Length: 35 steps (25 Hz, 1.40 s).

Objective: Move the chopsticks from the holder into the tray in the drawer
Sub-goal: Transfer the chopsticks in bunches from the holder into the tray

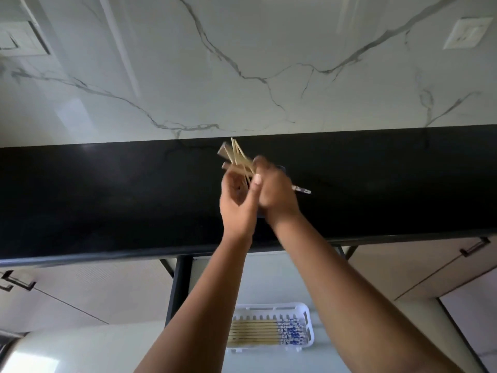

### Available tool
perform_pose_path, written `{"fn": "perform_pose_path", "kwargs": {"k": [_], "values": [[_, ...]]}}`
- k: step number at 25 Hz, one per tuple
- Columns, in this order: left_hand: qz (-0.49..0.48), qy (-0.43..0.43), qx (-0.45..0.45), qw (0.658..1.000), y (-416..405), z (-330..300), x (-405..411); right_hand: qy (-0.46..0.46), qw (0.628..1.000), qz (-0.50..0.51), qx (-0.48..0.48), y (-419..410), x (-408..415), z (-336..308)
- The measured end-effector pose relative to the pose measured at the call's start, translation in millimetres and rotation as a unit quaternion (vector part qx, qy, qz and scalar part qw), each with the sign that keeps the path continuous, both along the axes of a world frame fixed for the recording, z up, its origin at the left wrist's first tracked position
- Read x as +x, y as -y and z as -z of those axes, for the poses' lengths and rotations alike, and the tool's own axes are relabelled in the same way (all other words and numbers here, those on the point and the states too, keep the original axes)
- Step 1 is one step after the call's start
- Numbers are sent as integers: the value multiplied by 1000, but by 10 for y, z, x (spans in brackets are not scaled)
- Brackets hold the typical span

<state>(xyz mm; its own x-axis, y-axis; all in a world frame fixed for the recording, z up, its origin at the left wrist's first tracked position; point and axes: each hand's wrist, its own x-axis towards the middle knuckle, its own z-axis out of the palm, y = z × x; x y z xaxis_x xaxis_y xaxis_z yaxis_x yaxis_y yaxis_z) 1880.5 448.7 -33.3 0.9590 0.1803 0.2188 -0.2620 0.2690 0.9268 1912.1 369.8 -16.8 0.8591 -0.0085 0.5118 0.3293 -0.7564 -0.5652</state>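
Observation:
Both of my hands meet over the black countertop (107, 197). They hold a bundle of pale wooden chopsticks (238, 157) that fans out up and to the left. My left hand (236, 203) curls around the bundle from the left, and my right hand (275, 192) grips it from the right. One blue-patterned chopstick end (301, 189) sticks out past my right hand. A dark object (260, 214), perhaps the holder, is mostly hidden behind my hands. Below, a white slotted tray (306, 313) lies in the open drawer (269, 281), with several chopsticks (255, 332) lying side by side in it.
A white marble backsplash (242, 63) with a wall socket (466, 33) rises behind the counter. Pale cabinet fronts with dark handles (474, 247) flank the drawer on both sides.

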Motion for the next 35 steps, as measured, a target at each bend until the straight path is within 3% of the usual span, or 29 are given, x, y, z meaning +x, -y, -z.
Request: {"fn": "perform_pose_path", "kwargs": {"k": [1,2,4,5,8,10,11,12,13,14,15,16,17,18,19,20,22,24,26,29,32,35], "values": [[12,-42,-13,999,39,56,-97,-43,998,-23,-34,-51,-170,181],[0,-106,-41,993,56,142,-158,-46,991,-8,-127,-116,-295,384],[-43,-258,-79,962,-17,395,-248,-66,969,24,-235,-210,-539,768],[-48,-316,-108,942,-91,557,-302,-111,965,20,-238,-245,-667,920],[-40,-372,-234,898,-374,999,-497,-180,946,-46,-267,-167,-988,1321],[-56,-387,-258,883,-635,1277,-606,-201,928,-48,-309,26,-1185,1616],[-64,-394,-264,878,-776,1392,-649,-232,929,-33,-285,141,-1269,1712],[-72,-399,-274,872,-891,1490,-685,-267,941,-10,-207,257,-1346,1795],[-77,-402,-283,867,-973,1584,-713,-291,954,27,-73,335,-1419,1839],[-75,-406,-293,862,-1004,1654,-739,-319,938,80,113,372,-1467,1810],[-61,-413,-299,858,-966,1707,-788,-353,871,127,316,383,-1468,1816],[-38,-423,-303,853,-870,1733,-847,-394,771,160,475,353,-1458,1844],[-14,-434,-304,848,-736,1741,-911,-418,691,167,566,299,-1438,1863],[9,-444,-306,842,-597,1749,-976,-435,658,159,594,245,-1414,1868],[25,-452,-307,837,-476,1760,-1022,-447,655,148,591,196,-1386,1871],[35,-459,-313,831,-388,1775,-1053,-456,674,142,564,171,-1370,1878],[34,-460,-326,825,-354,1836,-1064,-453,753,138,456,196,-1353,1873],[15,-466,-321,825,-391,1935,-1033,-410,870,132,240,358,-1381,1950],[5,-486,-313,816,-355,2077,-1036,-361,931,38,41,466,-1495,2060],[31,-515,-313,797,-138,2289,-1161,-394,891,-121,-188,389,-1666,2290],[57,-556,-289,777,44,2419,-1264,-370,862,-101,-331,440,-1692,2481],[-24,-561,-254,788,-114,2413,-1177,-369,835,-92,-397,588,-1632,2606]]}}
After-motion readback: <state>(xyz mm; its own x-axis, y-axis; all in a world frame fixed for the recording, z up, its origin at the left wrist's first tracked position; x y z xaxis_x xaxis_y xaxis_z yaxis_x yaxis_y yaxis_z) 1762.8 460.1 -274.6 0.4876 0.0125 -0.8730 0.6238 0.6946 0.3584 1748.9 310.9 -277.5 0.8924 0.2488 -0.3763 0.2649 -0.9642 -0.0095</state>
